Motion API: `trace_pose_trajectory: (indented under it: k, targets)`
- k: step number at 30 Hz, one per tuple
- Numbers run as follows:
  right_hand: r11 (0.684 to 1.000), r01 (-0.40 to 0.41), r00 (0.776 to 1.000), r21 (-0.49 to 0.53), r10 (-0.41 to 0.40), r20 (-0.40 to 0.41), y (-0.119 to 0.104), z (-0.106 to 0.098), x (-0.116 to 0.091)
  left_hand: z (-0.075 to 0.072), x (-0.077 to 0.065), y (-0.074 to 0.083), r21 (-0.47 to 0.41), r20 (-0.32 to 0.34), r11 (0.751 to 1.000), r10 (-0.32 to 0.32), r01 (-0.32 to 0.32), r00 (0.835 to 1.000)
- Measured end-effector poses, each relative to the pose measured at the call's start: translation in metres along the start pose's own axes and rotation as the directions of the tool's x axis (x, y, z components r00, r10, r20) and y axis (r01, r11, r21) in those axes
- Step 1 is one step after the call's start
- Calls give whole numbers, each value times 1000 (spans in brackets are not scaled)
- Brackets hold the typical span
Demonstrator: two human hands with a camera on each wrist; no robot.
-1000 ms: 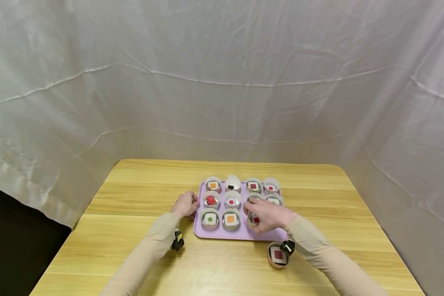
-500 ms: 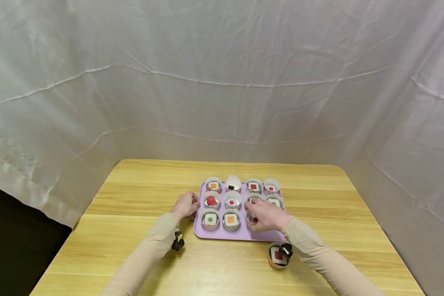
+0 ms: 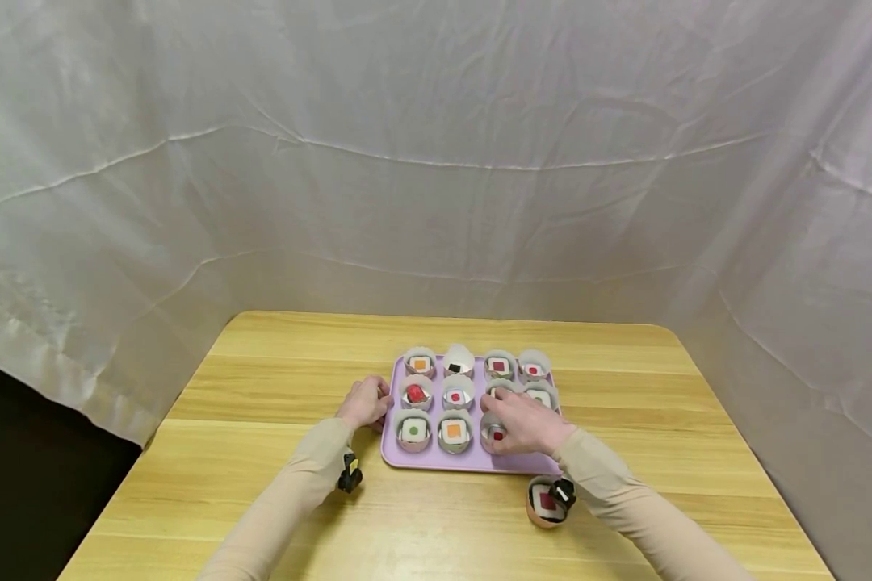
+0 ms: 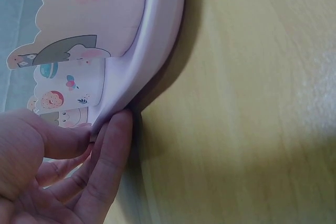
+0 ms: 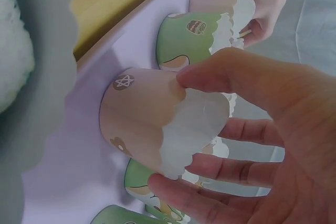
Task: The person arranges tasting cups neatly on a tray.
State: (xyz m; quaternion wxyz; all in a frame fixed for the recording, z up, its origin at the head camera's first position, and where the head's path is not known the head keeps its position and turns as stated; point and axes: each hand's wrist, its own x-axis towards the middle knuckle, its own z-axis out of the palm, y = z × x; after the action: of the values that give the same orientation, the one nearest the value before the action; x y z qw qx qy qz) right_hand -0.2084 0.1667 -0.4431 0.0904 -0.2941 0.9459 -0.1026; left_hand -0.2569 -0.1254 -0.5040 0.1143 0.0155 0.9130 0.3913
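My left hand [image 3: 364, 403] pinches the left edge of a lilac tray [image 3: 472, 461], thumb above and fingers below the rim [image 4: 123, 90]. Paper baking cups with scalloped rims stand in rows on the tray, each with a small sushi-like piece in it. My right hand [image 3: 526, 420] holds a tan paper baking cup [image 5: 139, 114] in the front row by its rim, thumb on one side and fingers on the other. Inside that cup a red-centred piece [image 3: 497, 436] partly shows. The hand hides part of the cups behind it.
Another baking cup [image 3: 545, 504] with a dark-red-centred piece stands on the wooden table [image 3: 262, 452] in front of the tray, under my right wrist. Close beside the held cup stands a green cup [image 5: 181, 38]. Pale fabric [image 3: 436, 202] hangs behind and at both sides.
My right hand has shifted slightly left with the held cup, which stands a little nearer the orange-centred cup. The left hand keeps its place on the tray edge.
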Motion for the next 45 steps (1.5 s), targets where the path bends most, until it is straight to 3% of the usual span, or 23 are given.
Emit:
trace_pose_trajectory:
  k: [19,28,34,45]
  targets:
    - [999,-40,999,13,40,28,-1,0,-1,0,-1,0,-26,19,999,-25,26,1000]
    - [1000,-15,1000,5,15,-6,0,-2,-4,1,0,1,-57,26,998,-31,33,999]
    - [1000,-14,998,20,15,-61,3,-3,-21,4,0,2,-77,41,996,-37,40,998]
    - [980,126,990,151,-114,-83,17,2,-72,3,0,2,-73,37,997,-28,30,999]
